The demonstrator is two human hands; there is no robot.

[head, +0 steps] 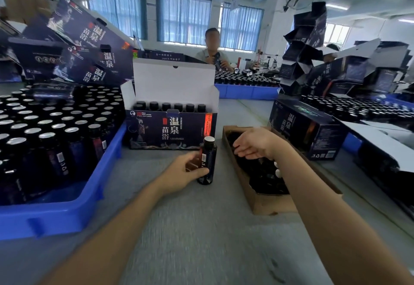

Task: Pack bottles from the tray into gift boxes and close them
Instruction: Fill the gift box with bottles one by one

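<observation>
Your left hand (186, 170) grips a dark round bottle (208, 157) just right of centre. The fingers (201, 171) are curled round its lower half, with the thumb across the front. The bottle stands nearly upright, leaning slightly to the right. It has a pale, flat silvery top with no cap, and a white barcode label runs down its left side. Its base is at or just above the grey bench (201, 240); you cannot tell which.

At 12 o'clock from the bottle, and close behind it, stands a dark blue cardboard gift box (171, 131) printed with large pale characters and an orange strip. Its white-lined lid (172, 78) is raised upright. A row of six black-capped bottles (167, 106) shows along the box's open top.

At 9 o'clock, a blue plastic tray (74, 213) is packed with upright dark bottles with silvery tops (47, 148).

Your right hand (255, 143) is at 3 o'clock from the held bottle, palm down, with fingers (240, 148) loosely extended and gripping nothing. It is over a shallow brown cardboard tray (271, 204) filled with small black caps (264, 172); whether it touches them is unclear.

At 2 o'clock, a closed gift box of the same print (300, 128) sits just beyond the cardboard tray.
</observation>
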